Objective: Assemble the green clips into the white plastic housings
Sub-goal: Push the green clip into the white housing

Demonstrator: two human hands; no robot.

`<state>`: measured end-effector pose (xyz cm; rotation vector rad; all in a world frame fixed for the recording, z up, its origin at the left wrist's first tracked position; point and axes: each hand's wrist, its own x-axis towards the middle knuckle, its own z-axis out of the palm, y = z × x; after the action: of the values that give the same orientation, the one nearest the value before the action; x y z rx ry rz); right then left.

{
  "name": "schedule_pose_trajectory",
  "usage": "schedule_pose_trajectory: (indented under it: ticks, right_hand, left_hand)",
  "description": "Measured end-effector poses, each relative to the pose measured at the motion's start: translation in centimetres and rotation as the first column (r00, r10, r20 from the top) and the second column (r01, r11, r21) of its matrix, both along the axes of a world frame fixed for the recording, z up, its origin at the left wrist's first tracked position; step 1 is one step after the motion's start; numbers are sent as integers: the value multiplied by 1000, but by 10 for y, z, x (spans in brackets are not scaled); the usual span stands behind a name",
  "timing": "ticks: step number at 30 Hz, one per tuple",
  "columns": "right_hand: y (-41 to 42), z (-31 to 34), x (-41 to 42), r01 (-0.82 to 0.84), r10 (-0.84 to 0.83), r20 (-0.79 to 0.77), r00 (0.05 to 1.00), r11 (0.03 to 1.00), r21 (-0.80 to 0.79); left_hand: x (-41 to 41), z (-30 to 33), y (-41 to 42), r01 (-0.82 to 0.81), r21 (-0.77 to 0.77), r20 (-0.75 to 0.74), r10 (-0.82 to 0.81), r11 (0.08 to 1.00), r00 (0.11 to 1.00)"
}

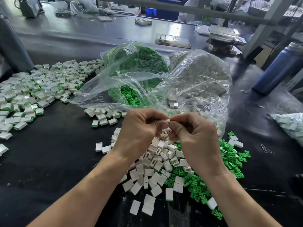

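My left hand [139, 130] and my right hand [195, 136] meet above the black table, fingers curled, pinching one small white housing [167, 120] between them. Whether a green clip is in it is hidden by the fingers. Below my hands lies a heap of loose white housings [155, 167], with loose green clips [229, 163] spread to its right. Assembled white-and-green pieces [37, 89] cover the table at the left.
Two open clear plastic bags stand behind my hands: one with green clips [139, 66], one with white housings [201, 76]. A blue bottle [278, 68] stands at the right, another bag of parts [290, 123] at the right edge. Paper clips [267, 149] lie nearby.
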<state>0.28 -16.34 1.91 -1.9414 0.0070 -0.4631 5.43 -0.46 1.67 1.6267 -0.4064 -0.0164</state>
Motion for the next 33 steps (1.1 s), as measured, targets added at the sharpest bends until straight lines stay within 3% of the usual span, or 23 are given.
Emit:
schedule_pose_trajectory:
  ticks: [4,13,33]
  right_hand:
    - [-1,-1,5,12,-1,-44,999,971,241]
    - [-5,4,4,-43,48,-11,999,963,267]
    - [4,5,-1,-17,26,-27,999,952,307]
  left_hand:
    - [4,0,-3,49,-18,-51,-50,999,997]
    - [3,-1,-1,47,-112,-118,-61,993,991]
    - [-4,-2,-8,-24,-167,-87,9,986,996]
